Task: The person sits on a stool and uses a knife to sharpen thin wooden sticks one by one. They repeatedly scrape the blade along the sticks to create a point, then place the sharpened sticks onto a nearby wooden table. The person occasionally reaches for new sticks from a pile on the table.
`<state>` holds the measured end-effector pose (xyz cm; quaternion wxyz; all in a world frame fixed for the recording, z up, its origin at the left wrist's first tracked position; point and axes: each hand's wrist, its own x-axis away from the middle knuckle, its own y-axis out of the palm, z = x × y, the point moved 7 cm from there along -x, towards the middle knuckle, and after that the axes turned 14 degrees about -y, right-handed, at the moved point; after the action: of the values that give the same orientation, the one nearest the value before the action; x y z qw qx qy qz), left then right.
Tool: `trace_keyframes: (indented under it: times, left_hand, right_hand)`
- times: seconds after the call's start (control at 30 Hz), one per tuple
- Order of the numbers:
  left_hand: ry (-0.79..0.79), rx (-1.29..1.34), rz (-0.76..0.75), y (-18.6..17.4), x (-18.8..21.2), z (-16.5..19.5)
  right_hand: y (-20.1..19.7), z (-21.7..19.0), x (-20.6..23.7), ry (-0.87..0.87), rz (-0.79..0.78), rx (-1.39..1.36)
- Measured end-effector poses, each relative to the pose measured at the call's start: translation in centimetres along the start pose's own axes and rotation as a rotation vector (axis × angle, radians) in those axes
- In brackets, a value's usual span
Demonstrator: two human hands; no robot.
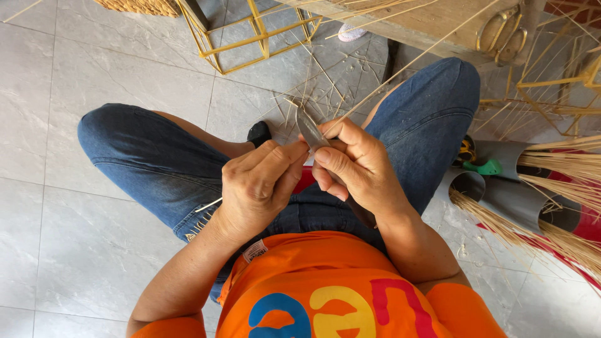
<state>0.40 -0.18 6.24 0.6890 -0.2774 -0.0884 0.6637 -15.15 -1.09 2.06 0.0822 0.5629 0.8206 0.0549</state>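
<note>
The right hand (357, 166) grasps a knife (311, 133) and the left hand (260, 184) pinches a thin strip (400, 66) running toward 1 o'clock, so keep the blade shallow, thumbs close, and pull the strip evenly.

Soft, even daylight fills the view, leaving only faint shadows under the knees on the pale floor tiles (94, 69) (a mild sheen there, no hard glare), with sharp focus at the centre and wide-lens bending and slight softness towards the edges.
</note>
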Motion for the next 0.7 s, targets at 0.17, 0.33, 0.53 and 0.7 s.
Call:
trace_keyframes:
  times: [0.17, 0.33, 0.53, 0.7]
  left_hand:
    - [0.027, -0.021, -0.011, 0.1, 0.3, 0.2]
    - [0.034, -0.02, -0.04, -0.4, 0.7, 0.1]
    - [0.071, -0.096, -0.034, -0.7, 1.2, 0.0]
    - [0.002, -0.117, -0.023, -2.1, 2.1, -0.9]
  right_hand:
    - [-0.5, -0.4, -0.3, 0.002, 0.005, -0.015]
    - [-2.0, -0.8, -0.5, -0.03, 0.005, 0.015]
    - [-2.5, -0.5, -0.4, -0.005, 0.025, 0.019]
    - [-9.2, -3.8, -0.8, -0.174, 0.282, 0.039]
